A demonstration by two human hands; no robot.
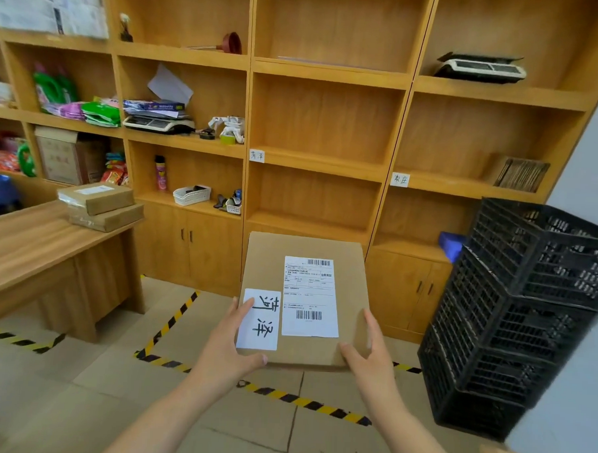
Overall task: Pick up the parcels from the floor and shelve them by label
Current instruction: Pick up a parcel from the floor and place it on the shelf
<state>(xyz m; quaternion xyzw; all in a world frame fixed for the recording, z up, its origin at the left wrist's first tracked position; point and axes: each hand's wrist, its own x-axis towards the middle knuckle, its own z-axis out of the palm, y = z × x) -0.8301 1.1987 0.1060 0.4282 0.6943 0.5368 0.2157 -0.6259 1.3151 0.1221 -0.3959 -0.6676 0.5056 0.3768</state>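
Observation:
I hold a flat brown cardboard parcel (349,297) level in front of me, above the floor. It carries a printed shipping label and a white slip with handwritten characters near its left front corner. My left hand (229,346) grips the left front corner, thumb on the slip. My right hand (370,356) grips the right front edge. The wooden shelf unit (321,158) stands straight ahead, with a small handwritten tag (257,155) on the middle column's edge and another tag (399,179) on the right column's edge.
Two more brown parcels (101,205) lie stacked on a wooden desk (33,245) at the left. Black plastic crates (513,314) are stacked at the right. Yellow-black tape (303,403) marks the tiled floor. Left shelf compartments hold assorted goods; a scale (479,68) sits upper right.

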